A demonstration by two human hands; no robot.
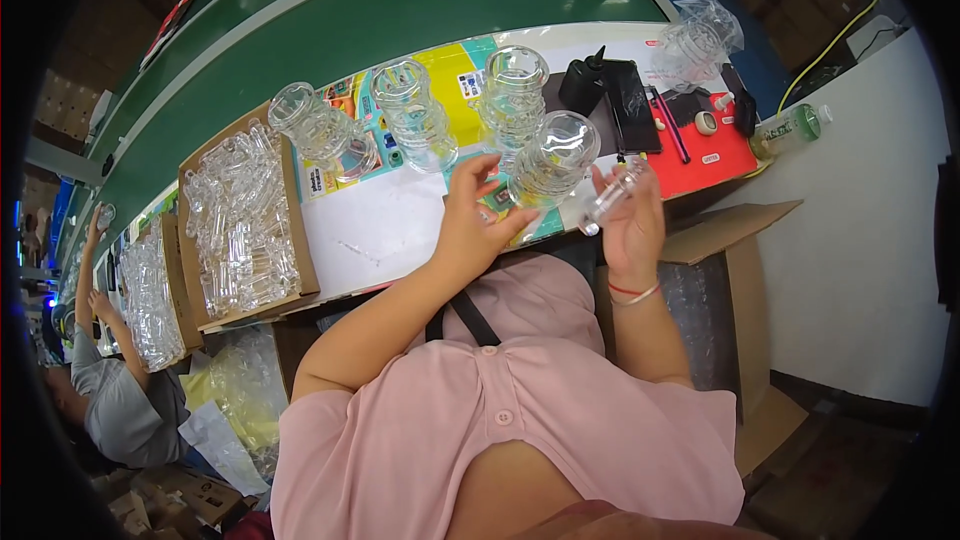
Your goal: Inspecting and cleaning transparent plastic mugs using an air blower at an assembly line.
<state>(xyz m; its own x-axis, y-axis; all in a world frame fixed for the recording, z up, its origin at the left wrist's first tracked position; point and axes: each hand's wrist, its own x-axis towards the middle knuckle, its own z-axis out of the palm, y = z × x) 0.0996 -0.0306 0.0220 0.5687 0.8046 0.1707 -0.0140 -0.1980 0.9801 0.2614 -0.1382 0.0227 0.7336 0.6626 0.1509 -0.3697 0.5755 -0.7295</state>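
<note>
My left hand (470, 220) is curled around the lower left side of a clear, ringed glass vessel (553, 162) with a wide round mouth, its thumb by the base. The vessel tilts toward me near the table's front edge. In my right hand (637, 235) is a small clear glass tube piece (612, 198), held between thumb and fingers just right of the vessel. Behind stand similar glass vessels: one just beyond (512, 90), another (412, 120) to its left, and a third (315, 125) farther left beside the carton.
A cardboard box (305, 250) of small glass tubes stands left, with another filled box (150, 290) beyond it. Right are a black bottle (582, 85), a pink pen (672, 130) and a plastic-wrapped glass (695, 45). An open carton (750, 300) stands below; a co-worker (120, 390) sits left.
</note>
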